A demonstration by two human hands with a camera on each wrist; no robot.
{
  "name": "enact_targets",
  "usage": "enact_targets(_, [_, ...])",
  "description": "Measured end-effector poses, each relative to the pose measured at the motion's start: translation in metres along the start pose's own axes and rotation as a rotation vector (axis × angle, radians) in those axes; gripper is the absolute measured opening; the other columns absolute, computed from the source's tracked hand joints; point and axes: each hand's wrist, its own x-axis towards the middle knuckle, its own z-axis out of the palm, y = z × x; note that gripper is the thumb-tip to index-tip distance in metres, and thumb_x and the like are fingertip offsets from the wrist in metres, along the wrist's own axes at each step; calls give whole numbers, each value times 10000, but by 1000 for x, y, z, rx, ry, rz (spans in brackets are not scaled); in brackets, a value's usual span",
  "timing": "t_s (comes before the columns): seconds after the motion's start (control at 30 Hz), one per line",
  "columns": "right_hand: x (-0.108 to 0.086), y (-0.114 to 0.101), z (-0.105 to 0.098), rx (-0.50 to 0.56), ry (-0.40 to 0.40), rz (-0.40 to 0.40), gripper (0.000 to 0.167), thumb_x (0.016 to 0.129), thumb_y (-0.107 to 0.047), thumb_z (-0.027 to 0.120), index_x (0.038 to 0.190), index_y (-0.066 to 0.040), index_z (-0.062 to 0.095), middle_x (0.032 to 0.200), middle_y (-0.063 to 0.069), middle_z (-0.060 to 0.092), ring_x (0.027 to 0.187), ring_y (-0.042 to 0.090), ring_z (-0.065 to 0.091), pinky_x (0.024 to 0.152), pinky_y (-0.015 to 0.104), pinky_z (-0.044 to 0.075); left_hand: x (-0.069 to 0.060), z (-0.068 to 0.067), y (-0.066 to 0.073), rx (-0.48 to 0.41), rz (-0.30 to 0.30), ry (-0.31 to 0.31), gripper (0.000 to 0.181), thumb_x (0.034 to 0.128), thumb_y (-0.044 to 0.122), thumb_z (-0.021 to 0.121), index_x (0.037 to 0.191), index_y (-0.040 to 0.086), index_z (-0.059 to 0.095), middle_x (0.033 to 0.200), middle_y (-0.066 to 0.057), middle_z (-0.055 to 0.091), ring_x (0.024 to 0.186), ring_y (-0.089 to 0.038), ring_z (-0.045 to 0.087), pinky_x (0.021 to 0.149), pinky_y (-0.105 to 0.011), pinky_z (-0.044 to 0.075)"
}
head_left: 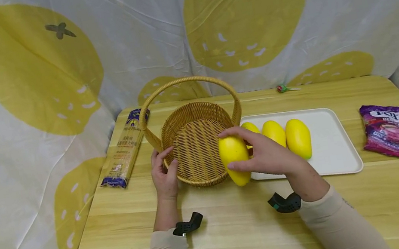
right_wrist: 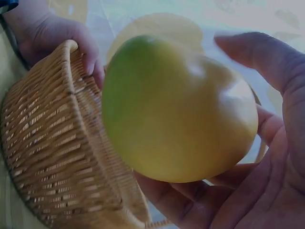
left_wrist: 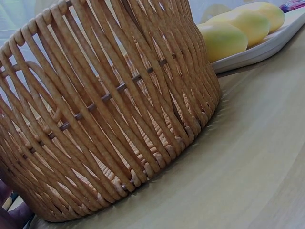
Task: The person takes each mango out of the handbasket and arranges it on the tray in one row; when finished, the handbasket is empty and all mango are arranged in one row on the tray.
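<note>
A woven wicker basket (head_left: 197,153) with a tall arched handle stands on the table, nothing lying inside it. At its left front rim is my left hand (head_left: 165,180), holding the edge with thumb and index finger over the rim. My right hand (head_left: 268,152) grips a yellow mango (head_left: 234,156) beside the basket's right front rim, thumb on the near side and fingers across the far side. A green patch marks one end of this mango (right_wrist: 176,109) in the right wrist view. The left wrist view shows the basket's outer wall (left_wrist: 119,105) close up.
Right of the basket, a white tray (head_left: 332,138) bears three mangoes (head_left: 298,138). A purple candy bag (head_left: 392,131) lies at the far right and a lollipop (head_left: 287,88) at the back edge. Left of the basket lies a packet of spaghetti (head_left: 125,151).
</note>
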Motion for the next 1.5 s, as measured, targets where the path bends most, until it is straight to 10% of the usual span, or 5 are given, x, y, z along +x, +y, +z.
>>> enact_targets(0.3, [-22, 30, -23, 39, 35, 44, 705, 856, -171, 819, 1451, -248, 448, 1370, 173, 496, 1061, 324, 577, 813, 384, 541, 0, 0, 1, -3, -12, -1, 375, 884, -32, 582, 1235, -165, 582, 1628, -247, 267, 1551, -390, 186, 1176, -684, 211])
enact_targets(0.53, [-31, 45, -50, 152, 237, 33, 955, 872, -43, 768, 1602, -310, 213, 1390, 232, 412, 1027, 274, 646, 794, 316, 581, 2, 1, -1, -42, 34, -8, 364, 876, -85, 565, 1220, -201, 563, 1559, -251, 340, 1481, -371, 307, 1175, -505, 299])
enact_targets(0.77, [-38, 61, -70, 221, 418, -4, 657, 1013, -53, 526, 1591, -236, 271, 1297, 114, 481, 1001, 111, 588, 833, 183, 517, 2, 1, -2, -58, 46, -13, 365, 874, -94, 566, 1221, -208, 560, 1539, -260, 350, 1451, -390, 337, 1111, -313, 353])
enact_targets(1.07, [-39, 75, -78, 405, 548, -38, 528, 1049, -160, 531, 1531, -267, 344, 1253, -29, 460, 1076, 168, 490, 857, 166, 495, 0, 1, -1, -1, 12, -1, 366, 887, -41, 574, 1229, -169, 589, 1607, -247, 298, 1525, -389, 242, 1172, -630, 255])
enact_targets(1.5, [-52, 98, -104, 427, 642, 139, 797, 952, -148, 711, 1600, -311, 277, 1210, -50, 407, 1033, 104, 542, 782, 139, 541, 2, 2, 0, -25, 21, -1, 371, 874, -63, 560, 1225, -182, 575, 1575, -245, 331, 1484, -398, 304, 1161, -589, 280])
